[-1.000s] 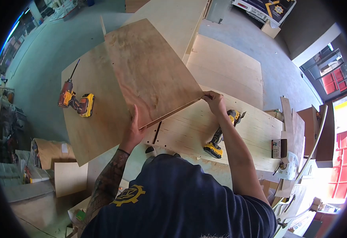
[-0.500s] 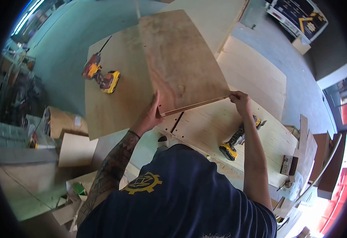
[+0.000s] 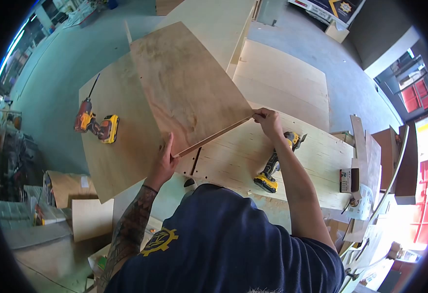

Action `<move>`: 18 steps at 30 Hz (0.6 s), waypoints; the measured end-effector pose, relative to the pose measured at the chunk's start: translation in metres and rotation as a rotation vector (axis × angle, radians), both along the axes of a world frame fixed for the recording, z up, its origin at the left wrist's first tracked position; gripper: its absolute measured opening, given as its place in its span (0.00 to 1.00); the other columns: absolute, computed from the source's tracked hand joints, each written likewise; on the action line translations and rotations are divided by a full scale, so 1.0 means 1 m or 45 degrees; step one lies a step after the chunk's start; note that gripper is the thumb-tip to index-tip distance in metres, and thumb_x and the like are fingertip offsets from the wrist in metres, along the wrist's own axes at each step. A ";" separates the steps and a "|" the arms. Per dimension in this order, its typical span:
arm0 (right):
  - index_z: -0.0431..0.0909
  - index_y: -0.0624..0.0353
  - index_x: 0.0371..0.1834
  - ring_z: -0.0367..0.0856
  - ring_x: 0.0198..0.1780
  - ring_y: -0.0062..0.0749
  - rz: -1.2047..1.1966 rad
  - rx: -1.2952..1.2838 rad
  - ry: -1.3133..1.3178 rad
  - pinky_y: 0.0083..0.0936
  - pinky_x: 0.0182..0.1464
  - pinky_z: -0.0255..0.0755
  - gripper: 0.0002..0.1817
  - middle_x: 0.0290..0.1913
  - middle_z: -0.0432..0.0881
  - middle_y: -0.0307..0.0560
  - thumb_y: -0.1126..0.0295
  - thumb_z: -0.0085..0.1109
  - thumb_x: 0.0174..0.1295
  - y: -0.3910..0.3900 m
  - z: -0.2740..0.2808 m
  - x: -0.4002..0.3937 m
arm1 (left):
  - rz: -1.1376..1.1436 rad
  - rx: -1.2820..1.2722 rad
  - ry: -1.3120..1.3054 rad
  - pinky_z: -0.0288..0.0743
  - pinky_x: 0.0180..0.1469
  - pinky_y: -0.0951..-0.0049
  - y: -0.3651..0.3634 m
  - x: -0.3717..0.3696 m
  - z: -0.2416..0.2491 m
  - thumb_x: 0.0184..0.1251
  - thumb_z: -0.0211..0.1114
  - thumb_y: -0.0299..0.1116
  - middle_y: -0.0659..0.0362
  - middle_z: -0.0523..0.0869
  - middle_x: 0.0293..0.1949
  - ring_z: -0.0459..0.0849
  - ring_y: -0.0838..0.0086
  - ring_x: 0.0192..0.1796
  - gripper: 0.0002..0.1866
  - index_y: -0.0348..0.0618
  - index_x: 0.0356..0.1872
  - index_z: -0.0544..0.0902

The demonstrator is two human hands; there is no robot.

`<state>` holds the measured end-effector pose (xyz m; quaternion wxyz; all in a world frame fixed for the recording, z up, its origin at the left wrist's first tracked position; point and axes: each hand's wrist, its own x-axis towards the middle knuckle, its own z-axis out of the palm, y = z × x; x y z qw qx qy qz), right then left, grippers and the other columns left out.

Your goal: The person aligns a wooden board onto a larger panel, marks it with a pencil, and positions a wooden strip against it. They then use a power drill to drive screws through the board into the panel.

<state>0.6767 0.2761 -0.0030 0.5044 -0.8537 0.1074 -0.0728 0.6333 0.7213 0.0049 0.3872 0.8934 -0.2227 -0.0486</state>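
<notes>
A plywood panel (image 3: pixel 189 88) is held between my two hands at its near edge, tilted across the boards under it. My left hand (image 3: pixel 162 163) grips the near left corner, with fingers along its side. At the near right corner my right hand (image 3: pixel 267 121) pinches the edge. On a larger plywood sheet (image 3: pixel 121 161) to the left lies a red-and-yellow cordless drill (image 3: pixel 95 124) with a long bit. A yellow-and-black cordless power tool (image 3: pixel 274 163) lies on the pale board (image 3: pixel 316 171) beside my right forearm. That board has a dark slot near my left hand.
Another pale panel (image 3: pixel 285 83) extends beyond the board. A small box (image 3: pixel 346 180) sits at the board's right end, near leaning offcuts (image 3: pixel 359 139). Cartons and a square wood piece (image 3: pixel 92 219) stand at lower left. A parked vehicle (image 3: pixel 329 9) is at the far right.
The whole view has turned, with the panel, boards and tools shifting left in it. Both hands keep their hold on the panel, which looks unmoved relative to the boards.
</notes>
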 end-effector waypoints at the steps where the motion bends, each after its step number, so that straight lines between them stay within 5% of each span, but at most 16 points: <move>1: 0.91 0.63 0.50 0.86 0.35 0.20 0.006 0.041 -0.015 0.21 0.43 0.82 0.11 0.33 0.89 0.40 0.78 0.67 0.67 0.000 -0.003 0.000 | 0.000 0.029 -0.012 0.69 0.73 0.50 0.000 0.000 -0.001 0.68 0.69 0.27 0.39 0.69 0.77 0.76 0.43 0.70 0.49 0.45 0.87 0.50; 9: 0.91 0.64 0.50 0.86 0.35 0.20 -0.034 0.024 -0.074 0.21 0.41 0.80 0.10 0.33 0.90 0.41 0.78 0.67 0.67 0.001 -0.007 -0.004 | 0.040 0.008 -0.035 0.60 0.81 0.52 -0.011 -0.005 0.000 0.67 0.70 0.26 0.39 0.67 0.79 0.69 0.44 0.78 0.50 0.44 0.86 0.50; 18: 0.91 0.64 0.47 0.86 0.34 0.23 -0.050 -0.050 -0.028 0.25 0.40 0.80 0.10 0.34 0.91 0.46 0.77 0.69 0.64 0.005 0.004 -0.005 | 0.119 -0.110 0.214 0.73 0.71 0.59 -0.019 -0.007 0.009 0.68 0.69 0.25 0.39 0.66 0.80 0.70 0.48 0.79 0.48 0.41 0.86 0.52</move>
